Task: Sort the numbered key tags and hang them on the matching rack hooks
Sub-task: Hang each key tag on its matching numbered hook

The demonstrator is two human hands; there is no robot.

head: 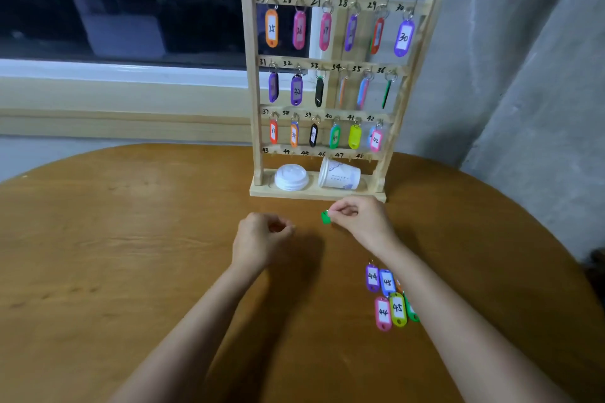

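Note:
A wooden rack (253,82) stands at the table's far side, its rows marked 25 to 48. Tags hang on the hooks from 25 to 42; the bottom row, 43 to 48, is bare. My right hand (358,219) pinches a green tag (325,217) just in front of the rack's base. To its left, my left hand (262,237) hovers over the table with fingers curled; I cannot tell whether it holds anything. Loose tags lie beside my right forearm: purple 44 (372,277), blue 45 (387,281), pink 44 (383,313), yellow-green 45 (398,308); others are partly hidden by the arm.
On the rack's base sit a white cup lid (291,177) and a paper cup (340,175) lying on its side. The round wooden table (131,255) stands by a window sill (114,101) and a grey wall at right.

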